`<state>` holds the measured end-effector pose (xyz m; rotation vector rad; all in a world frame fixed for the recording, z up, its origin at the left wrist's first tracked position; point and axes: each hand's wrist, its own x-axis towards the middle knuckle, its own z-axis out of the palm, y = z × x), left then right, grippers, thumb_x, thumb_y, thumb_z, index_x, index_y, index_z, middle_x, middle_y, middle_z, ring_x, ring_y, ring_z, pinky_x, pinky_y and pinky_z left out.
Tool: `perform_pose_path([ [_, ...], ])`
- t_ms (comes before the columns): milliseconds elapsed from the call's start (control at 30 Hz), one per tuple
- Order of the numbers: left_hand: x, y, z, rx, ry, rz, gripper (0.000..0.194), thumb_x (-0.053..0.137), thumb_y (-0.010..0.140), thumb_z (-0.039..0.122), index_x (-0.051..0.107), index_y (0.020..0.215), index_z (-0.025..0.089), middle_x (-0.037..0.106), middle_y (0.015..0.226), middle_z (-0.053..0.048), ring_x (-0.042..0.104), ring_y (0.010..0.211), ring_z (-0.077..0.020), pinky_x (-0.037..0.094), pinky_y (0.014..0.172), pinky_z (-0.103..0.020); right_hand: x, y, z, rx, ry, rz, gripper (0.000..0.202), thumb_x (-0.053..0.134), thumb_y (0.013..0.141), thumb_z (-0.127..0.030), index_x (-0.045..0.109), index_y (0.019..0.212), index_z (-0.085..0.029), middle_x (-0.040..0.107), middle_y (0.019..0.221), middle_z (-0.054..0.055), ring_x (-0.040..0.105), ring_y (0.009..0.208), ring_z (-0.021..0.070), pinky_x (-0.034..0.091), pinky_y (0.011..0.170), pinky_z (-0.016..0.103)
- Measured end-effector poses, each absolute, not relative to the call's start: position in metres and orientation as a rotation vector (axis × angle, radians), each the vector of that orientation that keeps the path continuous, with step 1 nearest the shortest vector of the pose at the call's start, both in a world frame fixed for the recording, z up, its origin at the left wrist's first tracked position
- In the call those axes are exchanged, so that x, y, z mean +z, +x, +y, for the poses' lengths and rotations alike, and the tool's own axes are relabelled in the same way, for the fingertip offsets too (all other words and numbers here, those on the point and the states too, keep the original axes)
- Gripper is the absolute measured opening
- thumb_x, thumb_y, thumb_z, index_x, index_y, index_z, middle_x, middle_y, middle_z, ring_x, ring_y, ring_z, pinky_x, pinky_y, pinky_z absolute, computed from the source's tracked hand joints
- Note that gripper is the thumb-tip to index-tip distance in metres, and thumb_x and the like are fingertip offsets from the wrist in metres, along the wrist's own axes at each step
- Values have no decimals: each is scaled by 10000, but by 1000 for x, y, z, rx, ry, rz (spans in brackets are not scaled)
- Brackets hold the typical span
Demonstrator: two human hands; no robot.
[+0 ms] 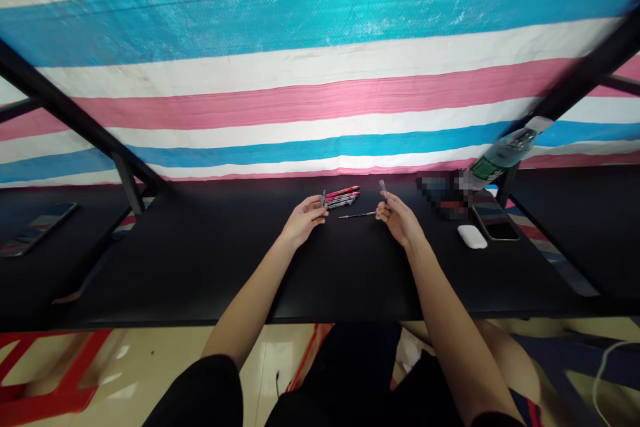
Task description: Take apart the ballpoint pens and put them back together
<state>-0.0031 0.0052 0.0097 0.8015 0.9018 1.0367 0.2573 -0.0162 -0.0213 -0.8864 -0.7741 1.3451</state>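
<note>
My left hand (301,221) is closed, its fingertips pinching a short grey pen part (323,199) held upright. In my right hand (400,219), also closed, a clear pen barrel piece (383,185) sticks up between thumb and fingers. A thin pen refill (356,215) lies on the black tabletop between the hands, its right end close to my right fingers; whether they touch it I cannot tell. Just beyond my left fingertips rests a small bunch of pens (344,193), some red or pink and some grey or clear.
To the right are a white earphone case (472,237), a phone (495,217), a plastic bottle (505,157) and a blurred-out item (445,193). Slanting black frame bars (83,113) flank the black tabletop (200,260). Behind hangs a striped sheet (300,103). Another phone (37,230) lies far left.
</note>
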Motion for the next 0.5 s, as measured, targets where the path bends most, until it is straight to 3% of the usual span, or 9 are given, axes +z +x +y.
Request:
perform_pose_path([
  [233, 7, -3, 7, 1056, 834, 897, 368, 782, 621, 117, 645, 961, 148, 614, 774, 0, 590, 685, -91, 433, 617, -220, -26, 258, -15, 1287, -910, -805, 326, 754, 719, -314, 640, 1020, -263, 663, 748, -26, 632, 668, 126, 541, 610, 258],
  [500, 11, -4, 6, 1042, 796, 874, 270, 728, 770, 203, 642, 1018, 137, 704, 929, -76, 643, 725, -118, 468, 656, -245, -22, 257, -16, 1327, -890, -749, 257, 671, 796, -372, 669, 1018, -242, 728, 843, 27, 668, 699, 141, 559, 597, 254],
])
